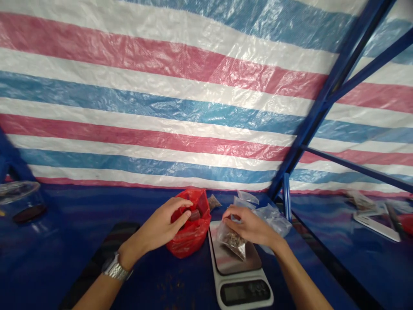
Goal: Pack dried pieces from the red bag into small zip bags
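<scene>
Nearest the camera, a white digital kitchen scale point(237, 275) sits on the blue table point(155, 288), its dark display point(234, 293) too dim to read. On its platform rests a clear plastic bag point(232, 241) holding brown flakes point(232, 239), tilted, with its top pinched between the thumb and fingers of the right hand point(248, 226). Just beside the scale, the left hand point(158, 224), a metal wristwatch point(116, 268) on its wrist, curves over the mouth of a crumpled red plastic bag point(190, 232). Its fingertips reach a dark brown lump point(194, 215) in the opening, though whether they grip it is hard to tell. Behind the red bag lies a small brown piece point(214, 202), and a loose pile of clear bags point(271, 219) sits beyond the scale. Farther left stands a clear container point(22, 200) with dark contents. Farther right lie a white flat device point(376, 226) and papers point(359, 200). A striped tarp point(161, 94) hangs behind on a blue metal frame point(322, 107).
</scene>
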Demonstrator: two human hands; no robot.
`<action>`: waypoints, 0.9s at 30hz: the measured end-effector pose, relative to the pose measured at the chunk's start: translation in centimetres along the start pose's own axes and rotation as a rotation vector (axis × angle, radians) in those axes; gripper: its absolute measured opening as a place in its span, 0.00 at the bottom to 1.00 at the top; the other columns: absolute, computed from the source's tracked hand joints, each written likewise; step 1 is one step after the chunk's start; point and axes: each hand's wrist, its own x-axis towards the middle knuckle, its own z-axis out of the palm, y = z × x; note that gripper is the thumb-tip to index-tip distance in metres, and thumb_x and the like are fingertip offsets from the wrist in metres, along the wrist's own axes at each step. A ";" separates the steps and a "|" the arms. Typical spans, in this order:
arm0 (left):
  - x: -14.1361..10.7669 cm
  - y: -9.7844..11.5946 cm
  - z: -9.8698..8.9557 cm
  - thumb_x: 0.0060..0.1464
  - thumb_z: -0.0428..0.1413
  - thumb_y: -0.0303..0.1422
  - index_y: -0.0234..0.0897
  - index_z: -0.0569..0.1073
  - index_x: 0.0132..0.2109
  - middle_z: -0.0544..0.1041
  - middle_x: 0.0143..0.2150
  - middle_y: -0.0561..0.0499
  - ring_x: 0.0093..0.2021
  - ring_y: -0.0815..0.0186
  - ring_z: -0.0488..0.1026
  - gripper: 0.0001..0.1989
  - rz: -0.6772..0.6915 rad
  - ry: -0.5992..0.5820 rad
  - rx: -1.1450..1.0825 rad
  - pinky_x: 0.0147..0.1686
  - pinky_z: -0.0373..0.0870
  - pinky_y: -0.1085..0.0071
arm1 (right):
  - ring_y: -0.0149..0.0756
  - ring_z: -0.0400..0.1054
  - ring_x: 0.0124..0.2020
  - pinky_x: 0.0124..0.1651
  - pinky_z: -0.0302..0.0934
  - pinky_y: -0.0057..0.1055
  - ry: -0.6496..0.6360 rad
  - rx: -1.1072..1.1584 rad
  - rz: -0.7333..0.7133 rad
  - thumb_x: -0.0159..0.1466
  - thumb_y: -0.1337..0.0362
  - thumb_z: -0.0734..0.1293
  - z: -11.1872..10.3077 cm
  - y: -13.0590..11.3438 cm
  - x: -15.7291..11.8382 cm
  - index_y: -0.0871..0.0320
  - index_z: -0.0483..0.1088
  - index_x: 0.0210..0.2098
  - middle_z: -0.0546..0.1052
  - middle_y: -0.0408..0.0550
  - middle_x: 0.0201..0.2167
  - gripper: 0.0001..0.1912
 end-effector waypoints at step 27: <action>0.9 -2.6 -1.1 0.71 0.46 0.36 0.41 0.77 0.49 0.81 0.47 0.46 0.50 0.54 0.75 0.14 0.144 0.463 0.424 0.58 0.70 0.57 | 0.37 0.73 0.37 0.49 0.64 0.36 0.511 -0.152 -0.266 0.73 0.65 0.65 -1.1 -0.1 -0.6 0.54 0.77 0.40 0.80 0.45 0.34 0.08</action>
